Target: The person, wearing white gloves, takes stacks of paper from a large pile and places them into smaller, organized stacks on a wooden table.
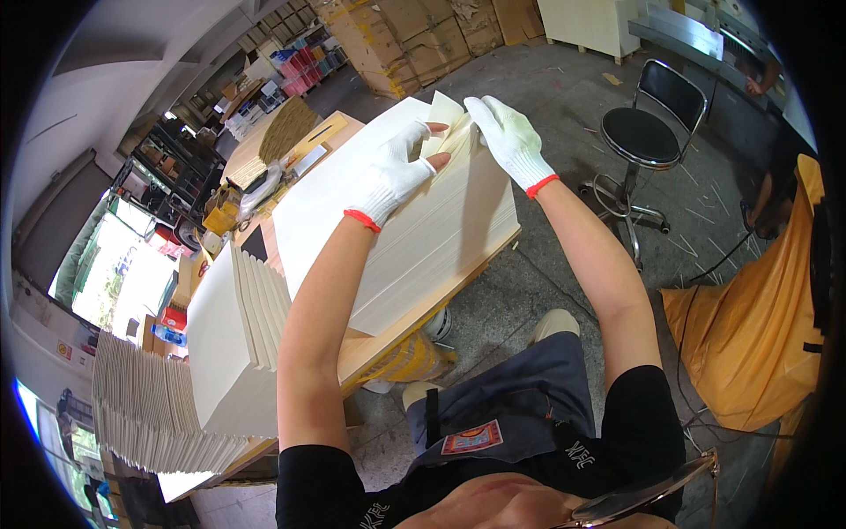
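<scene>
A tall stack of large white paper sheets (pixel 330 194) lies on the wooden table in front of me. At its far right corner, several sheets (pixel 447 108) are bent up and fanned apart. My left hand (pixel 395 172), in a white glove with a red cuff and bare thumb and finger tips, grips these raised sheets from the left. My right hand (pixel 511 139), gloved the same way, closes on their right edge, fingers together. Parts of the fingers are hidden behind the paper.
More white sheets (pixel 216 326) stand in layered piles at the left. A wooden table edge (pixel 441 304) runs beneath the stack. To the right are a black wheeled stool (pixel 641 137) and an orange cloth (pixel 749 326). Cardboard boxes (pixel 414 44) stand behind; another person's hand (pixel 756 85) shows far right.
</scene>
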`<state>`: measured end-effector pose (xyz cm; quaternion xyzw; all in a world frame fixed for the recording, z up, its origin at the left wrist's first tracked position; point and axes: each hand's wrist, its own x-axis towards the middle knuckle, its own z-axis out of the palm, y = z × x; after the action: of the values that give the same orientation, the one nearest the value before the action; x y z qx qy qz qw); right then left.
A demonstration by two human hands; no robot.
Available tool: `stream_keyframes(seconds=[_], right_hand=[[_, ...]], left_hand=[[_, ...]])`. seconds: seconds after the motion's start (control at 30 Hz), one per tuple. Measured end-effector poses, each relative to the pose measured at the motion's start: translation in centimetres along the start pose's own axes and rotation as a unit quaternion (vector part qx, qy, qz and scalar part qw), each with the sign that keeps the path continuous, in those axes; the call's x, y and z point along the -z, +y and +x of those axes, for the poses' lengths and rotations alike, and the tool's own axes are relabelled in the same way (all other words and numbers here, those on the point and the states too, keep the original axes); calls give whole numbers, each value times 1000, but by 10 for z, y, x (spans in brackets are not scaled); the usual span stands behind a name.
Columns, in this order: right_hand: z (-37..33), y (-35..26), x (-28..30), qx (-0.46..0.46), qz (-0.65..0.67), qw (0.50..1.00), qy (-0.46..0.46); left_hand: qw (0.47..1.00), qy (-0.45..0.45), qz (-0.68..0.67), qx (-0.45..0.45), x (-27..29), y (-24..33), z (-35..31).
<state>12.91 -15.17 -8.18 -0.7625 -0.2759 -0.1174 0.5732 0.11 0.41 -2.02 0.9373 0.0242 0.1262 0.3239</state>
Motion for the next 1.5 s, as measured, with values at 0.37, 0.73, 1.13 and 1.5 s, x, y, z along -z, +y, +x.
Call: stream_keyframes(seconds=[0.37, 0.73, 1.13, 1.5], right_hand=[[1, 5, -3, 13, -17, 999, 28], [1, 1, 1, -5, -18, 1000, -13], [-1, 6, -5, 31, -29, 998, 48], [1, 1, 3, -6, -29, 999, -16]], left_hand=[[996, -20, 84, 4, 4, 10, -4], [999, -4, 9, -37, -2, -12, 2], [997, -20, 74, 7, -2, 8, -2], [994, 51, 57, -84, -8, -13, 1]])
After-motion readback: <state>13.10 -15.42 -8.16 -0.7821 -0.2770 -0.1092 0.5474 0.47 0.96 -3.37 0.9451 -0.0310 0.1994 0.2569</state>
